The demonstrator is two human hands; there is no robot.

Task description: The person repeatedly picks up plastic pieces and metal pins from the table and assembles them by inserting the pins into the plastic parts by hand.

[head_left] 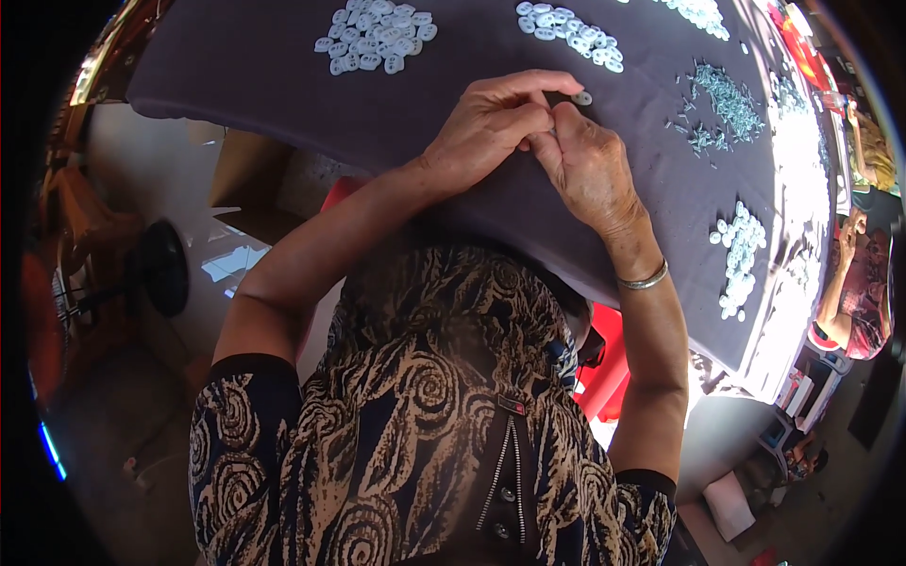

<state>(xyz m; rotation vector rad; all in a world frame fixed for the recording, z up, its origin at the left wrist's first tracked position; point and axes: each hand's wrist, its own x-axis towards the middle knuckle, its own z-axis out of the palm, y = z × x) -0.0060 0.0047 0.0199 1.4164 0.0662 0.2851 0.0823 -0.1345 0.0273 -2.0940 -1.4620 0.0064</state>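
My left hand (pixel 491 127) and my right hand (pixel 593 160) meet above the dark cloth of the table (pixel 396 118). Their thumbs and fingers are pinched together at one spot, and whatever sits between them is too small and covered to name. The left index finger reaches out over the right fingertips, its tip beside a small pale oval piece with holes (pixel 582 97). Whether that piece lies on the cloth or is held, I cannot tell. Just beyond the hands is a pile of white oval pieces with holes (pixel 576 36).
Another white oval pile (pixel 377 36) lies at the far left. On the right are scattered small metallic screw-like pieces (pixel 727 108) and small white pieces (pixel 739 255). A cardboard box (pixel 250 179) and a black round-based object (pixel 164 269) stand left; other people sit beyond the table's right edge.
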